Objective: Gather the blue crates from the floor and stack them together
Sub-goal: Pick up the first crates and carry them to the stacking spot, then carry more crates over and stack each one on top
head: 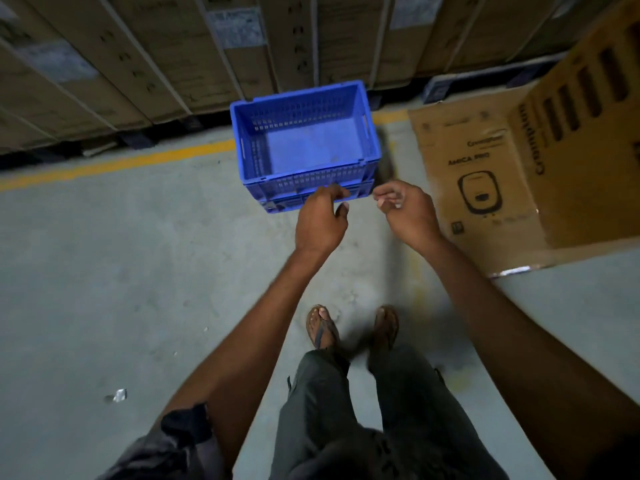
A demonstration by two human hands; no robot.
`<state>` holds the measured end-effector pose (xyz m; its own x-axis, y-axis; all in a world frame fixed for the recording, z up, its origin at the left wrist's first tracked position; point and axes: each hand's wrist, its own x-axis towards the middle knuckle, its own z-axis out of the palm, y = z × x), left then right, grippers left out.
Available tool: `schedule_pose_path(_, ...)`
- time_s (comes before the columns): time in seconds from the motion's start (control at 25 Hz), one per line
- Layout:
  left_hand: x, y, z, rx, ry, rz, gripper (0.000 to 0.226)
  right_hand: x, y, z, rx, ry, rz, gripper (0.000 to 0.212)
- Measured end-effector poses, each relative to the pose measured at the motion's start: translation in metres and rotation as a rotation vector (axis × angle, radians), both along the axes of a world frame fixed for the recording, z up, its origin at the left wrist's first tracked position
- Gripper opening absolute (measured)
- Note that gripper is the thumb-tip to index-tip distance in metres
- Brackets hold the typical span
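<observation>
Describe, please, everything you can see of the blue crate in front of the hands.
The blue crate looks like moulded plastic: a rectangular open-topped box with slotted, vented walls, a plain solid floor and a cut-out handle slot in each short side. It is empty and upright. A second rim line below its near wall suggests it sits nested on another blue crate. It stands on the concrete floor, across the yellow line. The left hand reaches its near wall; the right hand hovers just clear.
</observation>
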<state>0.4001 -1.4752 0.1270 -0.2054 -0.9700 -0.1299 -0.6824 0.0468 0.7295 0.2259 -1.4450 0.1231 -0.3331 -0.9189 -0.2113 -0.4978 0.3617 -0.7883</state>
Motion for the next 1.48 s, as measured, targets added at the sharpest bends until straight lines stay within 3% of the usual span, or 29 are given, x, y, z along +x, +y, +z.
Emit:
schedule_pose_path(0.24,-0.035,0.138,0.072,-0.072,-0.114,-0.313,0.016,-0.049,0.159,0.064,-0.029,-0.016,-0.074,0.016)
schedule_pose_path(0.48,-0.094,0.285,0.122,-0.144,-0.1,-0.396,0.013,-0.092,0.345,0.108,-0.019,0.064,-0.084,0.017)
schedule_pose_path(0.8,-0.131,0.475,0.159,-0.243,-0.103,-0.757,0.01,-0.093,0.58,0.152,-0.141,0.148,-0.401,0.018)
schedule_pose_path(0.96,-0.145,0.571,0.167,-0.289,-0.018,-0.877,0.009,-0.067,0.701,0.157,-0.163,0.239,-0.542,0.018)
schedule_pose_path(1.12,-0.153,0.687,0.166,-0.315,0.037,-1.039,0.012,-0.052,0.83,0.153,-0.055,0.335,-0.635,0.02)
schedule_pose_path(1.28,-0.175,0.802,0.155,-0.345,0.007,-1.245,0.014,-0.049,0.963,0.13,-0.035,0.31,-0.805,0.021)
schedule_pose_path(1.48,-0.23,0.971,0.122,-0.237,-0.035,-1.444,0.009,-0.06,1.139,0.097,0.115,0.282,-0.97,0.025)
